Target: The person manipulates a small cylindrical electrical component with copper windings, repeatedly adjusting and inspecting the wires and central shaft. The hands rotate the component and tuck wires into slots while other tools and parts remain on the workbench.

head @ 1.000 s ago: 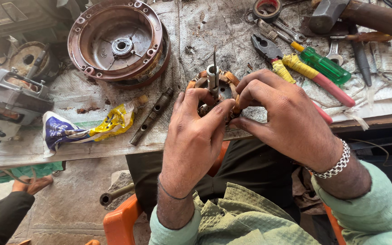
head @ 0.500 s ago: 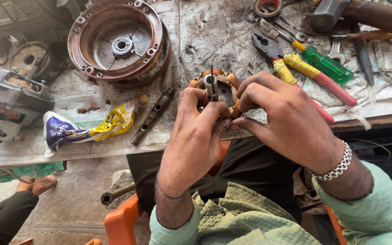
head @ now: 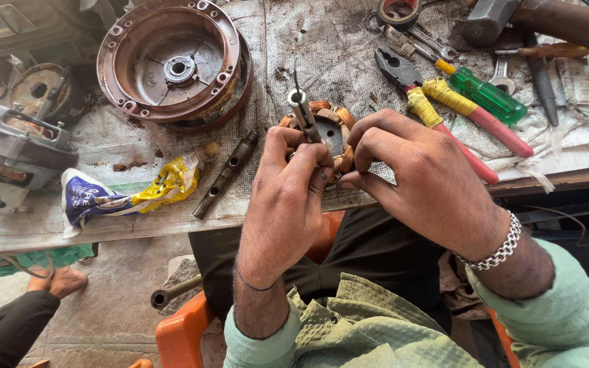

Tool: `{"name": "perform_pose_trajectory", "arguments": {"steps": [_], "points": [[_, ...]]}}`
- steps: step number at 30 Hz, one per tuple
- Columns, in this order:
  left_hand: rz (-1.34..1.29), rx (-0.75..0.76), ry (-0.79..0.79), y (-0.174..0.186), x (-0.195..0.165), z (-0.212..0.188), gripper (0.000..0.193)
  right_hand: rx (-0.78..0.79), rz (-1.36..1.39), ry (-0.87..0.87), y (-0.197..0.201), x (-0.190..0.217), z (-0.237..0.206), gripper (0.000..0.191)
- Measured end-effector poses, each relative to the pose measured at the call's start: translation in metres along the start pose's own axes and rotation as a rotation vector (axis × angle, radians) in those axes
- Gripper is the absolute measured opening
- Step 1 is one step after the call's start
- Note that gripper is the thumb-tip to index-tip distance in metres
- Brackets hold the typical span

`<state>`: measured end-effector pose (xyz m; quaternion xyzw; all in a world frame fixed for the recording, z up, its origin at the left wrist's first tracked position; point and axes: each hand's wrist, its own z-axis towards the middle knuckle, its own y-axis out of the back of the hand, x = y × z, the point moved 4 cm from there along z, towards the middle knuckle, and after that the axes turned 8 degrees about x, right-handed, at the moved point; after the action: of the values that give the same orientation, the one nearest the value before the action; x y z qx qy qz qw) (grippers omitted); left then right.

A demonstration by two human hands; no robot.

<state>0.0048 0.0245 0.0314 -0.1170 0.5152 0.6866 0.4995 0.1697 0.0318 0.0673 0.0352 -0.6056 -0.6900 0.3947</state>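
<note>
While gripping a thin metal tool [head: 303, 112], the left hand [head: 284, 204] is working a copper-wound stator [head: 328, 133] that the right hand [head: 431, 184] is clasping at the tabletop's [head: 103, 146] front edge.

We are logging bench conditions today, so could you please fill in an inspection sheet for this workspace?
Surface: worn, stained bench top.
Job's things: copper-wound stator held at the bench edge; thin metal tool against it.
Clutter: round motor housing, pliers, green-handled screwdriver, hammer, crumpled wrapper.
Grippers: left hand grips the tool; right hand grips the stator.
Cables: nothing seen.
Surroundings: another person's bare foot on the floor.
</note>
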Motion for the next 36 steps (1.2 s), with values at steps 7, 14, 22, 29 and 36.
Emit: {"name": "perform_pose_trajectory", "arguments": {"steps": [7,14,22,29,36], "points": [[-0.033,0.014,0.019,0.001,-0.001,-0.001,0.021,-0.022,-0.007,0.015,0.0,0.003,0.0,0.025],[0.004,-0.034,0.004,-0.001,-0.003,-0.001,0.022,-0.022,-0.108,-0.033,0.003,0.001,0.001,0.06],[0.066,-0.066,-0.008,-0.006,-0.01,-0.002,0.015,0.064,-0.063,-0.096,-0.002,-0.005,-0.001,0.068],[-0.046,-0.096,0.139,-0.014,-0.004,0.0,0.014,0.04,-0.079,-0.081,-0.003,-0.003,-0.001,0.07],[0.039,-0.144,0.024,-0.016,-0.003,-0.001,0.013,0.04,-0.092,-0.082,-0.003,-0.002,-0.001,0.068]]}}
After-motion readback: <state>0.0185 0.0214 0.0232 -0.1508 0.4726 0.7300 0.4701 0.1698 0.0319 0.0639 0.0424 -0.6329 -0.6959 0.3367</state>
